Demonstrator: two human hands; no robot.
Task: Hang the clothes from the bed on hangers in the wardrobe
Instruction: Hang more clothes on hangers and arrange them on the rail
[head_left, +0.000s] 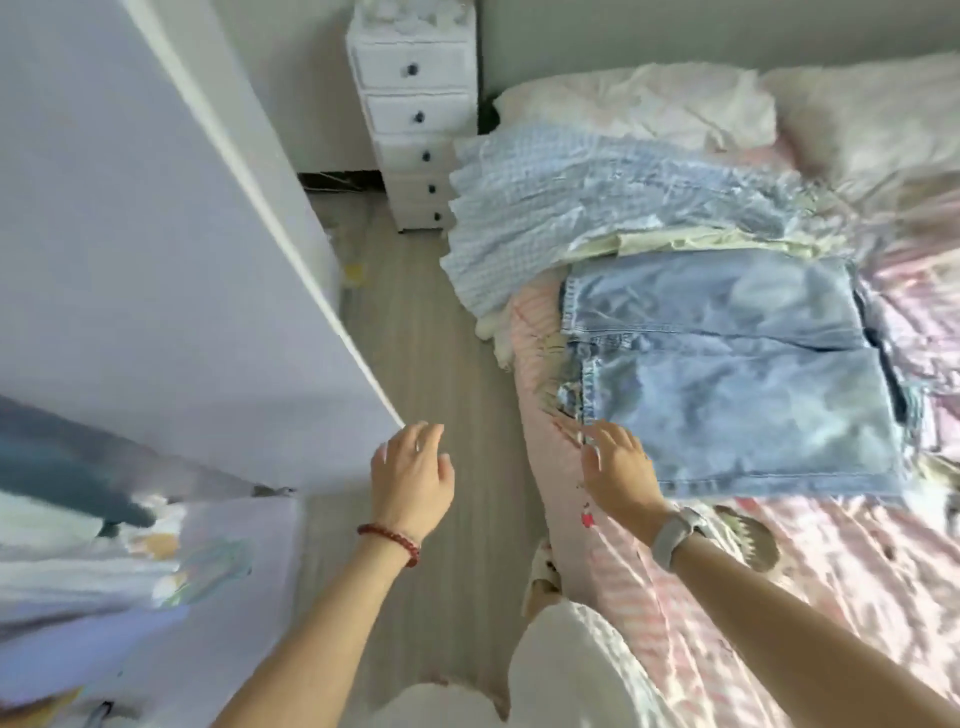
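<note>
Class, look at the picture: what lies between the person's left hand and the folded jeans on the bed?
In the head view, bare wooden floor and the bed's pink striped edge separate the left hand from the jeans.

One head-worn wide-angle view looks steeply down, close over the bed (675, 597) edge and floor (441, 332).

Faded matt denim jeans (727, 374) lie centre right on a pink printed cloth sheet (779, 597). Above them, crinkled checked blue fabric (597, 202). Upper middle, white painted drawers (410, 114); matt wood-grain floor (441, 364).
</note>
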